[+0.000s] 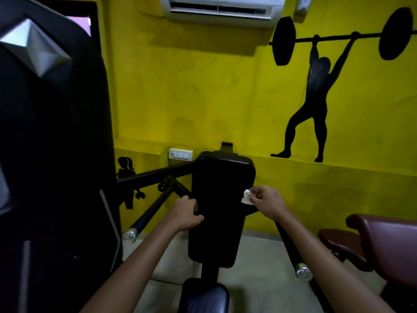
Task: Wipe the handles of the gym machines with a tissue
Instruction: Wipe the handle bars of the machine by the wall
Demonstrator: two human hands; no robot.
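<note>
Two hands reach in from the bottom of the frame. The left hand [186, 213] curls its fingers round the left edge of one black padded backrest [220, 206] at centre. The right hand [268, 202] pinches one small crumpled white tissue [246, 197] at the pad's right edge, just right of centre. Two long black handles [147, 216] slant down either side, each with a shiny chrome cap; the right one is partly hidden by the forearm. A maroon cushioned seat [383, 242] is cut off at lower right.
</note>
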